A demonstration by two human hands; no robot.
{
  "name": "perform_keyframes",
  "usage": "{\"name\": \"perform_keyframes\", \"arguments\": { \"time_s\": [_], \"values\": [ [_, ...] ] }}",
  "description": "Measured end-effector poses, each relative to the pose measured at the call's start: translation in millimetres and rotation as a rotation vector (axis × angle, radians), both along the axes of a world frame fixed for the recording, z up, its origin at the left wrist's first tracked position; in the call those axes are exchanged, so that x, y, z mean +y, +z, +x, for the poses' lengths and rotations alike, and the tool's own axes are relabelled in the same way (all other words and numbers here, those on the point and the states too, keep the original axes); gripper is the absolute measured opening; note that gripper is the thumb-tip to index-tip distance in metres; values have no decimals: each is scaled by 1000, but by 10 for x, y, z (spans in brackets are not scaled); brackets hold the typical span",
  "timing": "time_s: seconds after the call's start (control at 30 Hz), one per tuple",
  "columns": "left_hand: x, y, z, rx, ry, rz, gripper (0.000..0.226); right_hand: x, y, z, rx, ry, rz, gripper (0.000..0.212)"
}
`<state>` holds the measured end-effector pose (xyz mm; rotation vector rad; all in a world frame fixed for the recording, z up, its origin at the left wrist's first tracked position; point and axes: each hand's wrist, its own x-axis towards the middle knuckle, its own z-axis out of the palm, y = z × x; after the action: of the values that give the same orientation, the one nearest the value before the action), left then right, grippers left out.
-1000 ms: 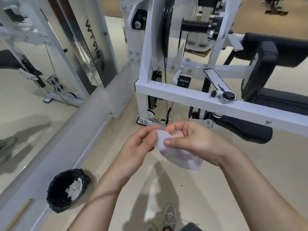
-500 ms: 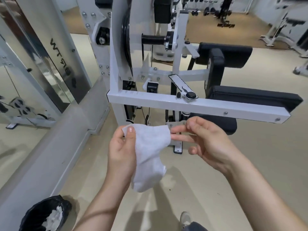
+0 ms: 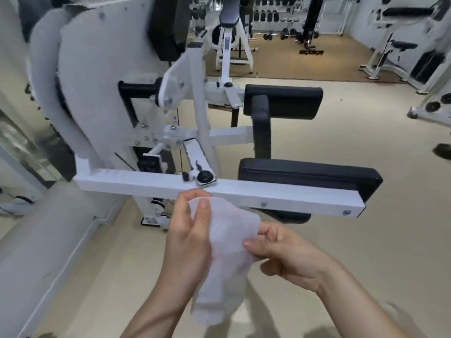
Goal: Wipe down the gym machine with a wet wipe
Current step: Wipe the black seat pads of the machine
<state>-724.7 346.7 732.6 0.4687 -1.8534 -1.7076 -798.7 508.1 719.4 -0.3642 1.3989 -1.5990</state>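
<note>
Both hands hold a wipe point(image 3: 227, 250) in front of the machine point(image 3: 268, 195).
The left hand point(image 3: 189, 240) pinches its top edge under the thumb; the right hand point(image 3: 285, 256) pinches its right edge, other fingers curled. The wipe hangs between them, just below the white bar, not touching it.

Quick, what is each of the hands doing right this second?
Left hand: holding the wet wipe, thumb pressed on its top corner.
Right hand: pinching the wet wipe's side edge.
</note>
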Motion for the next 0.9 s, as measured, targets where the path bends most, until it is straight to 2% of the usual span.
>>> {"name": "perform_keyframes", "arguments": {
  "time_s": [0.07, 0.13, 0.23, 0.33, 0.43, 0.5, 0.57, 0.63, 0.7, 0.8, 0.9],
  "values": [
    [301, 6, -312, 19, 21, 73, 11, 385, 25, -350, -18, -64, 35, 24],
    [527, -55, -596, 4, 7, 93, 9, 716, 86, -657, 115, -152, 178, 13],
    [760, -158, -968, -46, 68, 95, 20, 1024, 277, -1145, 536, -239, 521, 22],
    [927, -152, -1249, -61, 126, 80, 29, 1028, 534, -1659, 915, -285, 712, 2],
    [855, -150, -1522, -66, 180, -19, 31, 710, 510, -2036, 1315, -279, 841, 33],
    [692, -217, -1672, -115, 243, -89, 29, 428, 355, -2149, 1494, -229, 703, 44],
    [527, -288, -1745, -168, 301, -149, 28, 169, 103, -2165, 1485, 144, 604, 50],
    [383, -351, -1785, -221, 329, -133, 27, 12, -175, -2191, 1481, 534, 690, 58],
    [262, -376, -1829, -250, 348, -65, 25, -121, -247, -2282, 1508, 625, 702, 72],
    [160, -288, -1975, -213, 346, 34, 21, -342, -200, -2479, 1374, 700, 619, 78],
    [114, -90, -2189, -134, 269, 160, 14, -384, -164, -2559, 1290, 629, 485, 80]
  ]
}}
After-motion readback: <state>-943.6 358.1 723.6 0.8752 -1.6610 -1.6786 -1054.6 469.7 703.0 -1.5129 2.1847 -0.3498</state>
